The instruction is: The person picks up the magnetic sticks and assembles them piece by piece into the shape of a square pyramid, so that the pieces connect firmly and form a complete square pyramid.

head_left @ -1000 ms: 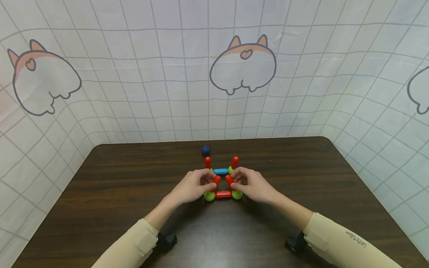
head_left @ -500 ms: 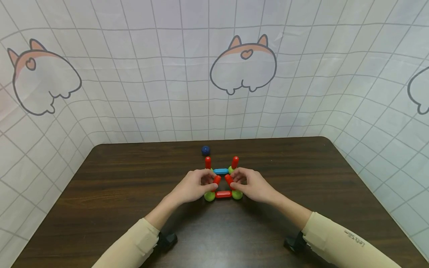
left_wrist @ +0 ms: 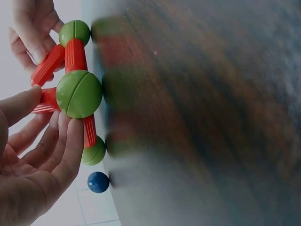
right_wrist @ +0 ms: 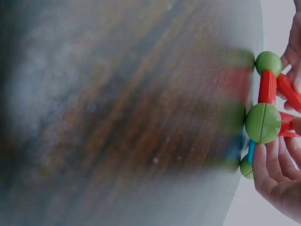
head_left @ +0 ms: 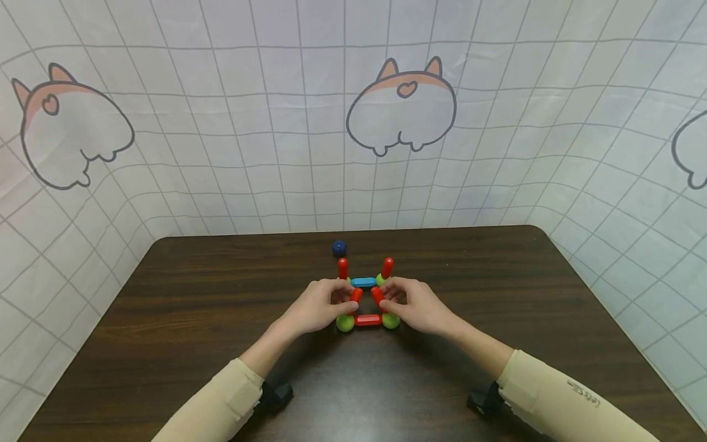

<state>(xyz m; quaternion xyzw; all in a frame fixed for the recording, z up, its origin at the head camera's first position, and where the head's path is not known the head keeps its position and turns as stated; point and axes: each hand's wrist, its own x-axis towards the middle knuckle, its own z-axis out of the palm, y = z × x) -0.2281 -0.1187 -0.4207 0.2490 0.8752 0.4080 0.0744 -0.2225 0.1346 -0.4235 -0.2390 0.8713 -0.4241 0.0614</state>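
A toy frame of magnetic rods and green balls stands on the table, with red rods sticking up from its corners. My left hand point(head_left: 317, 306) pinches the front left red rod point(head_left: 356, 296) between thumb and fingers. The front right red rod point(head_left: 378, 296) is pinched by my right hand point(head_left: 420, 307). Both held rods lean inward. A lying red rod point(head_left: 368, 320) joins the front left green ball point(left_wrist: 79, 94) to the front right green ball point(right_wrist: 263, 123). Across the back runs a blue rod point(head_left: 363, 282). Another blue rod point(right_wrist: 251, 151) shows on the right side, partly behind my fingers.
Two upright red rods, one back left point(head_left: 343, 268) and one back right point(head_left: 387, 267), rise just beyond my fingertips. A loose navy ball point(head_left: 339, 248) lies behind the frame. The dark wooden table point(head_left: 193, 319) ends at a white gridded curtain point(head_left: 248, 153).
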